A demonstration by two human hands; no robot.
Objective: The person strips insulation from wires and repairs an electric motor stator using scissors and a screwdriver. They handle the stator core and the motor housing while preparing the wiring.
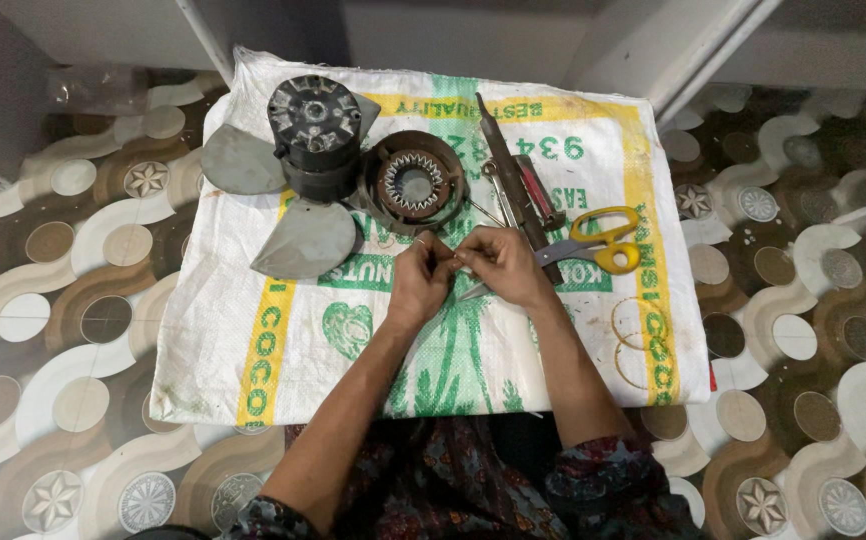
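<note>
Both hands meet over the middle of the woven sack [253,350] spread on the patterned floor: the left hand [421,280] and right hand [501,262] have fingertips pinched together on something too small to identify, just in front of the toothed stator ring [413,183]. The fan motor with grey blades [308,150] lies toward the sack's far left corner, beside the ring. Yellow-handled scissors [598,240] and long hand tools [513,190] lie right of the hands, toward the far right edge.
</note>
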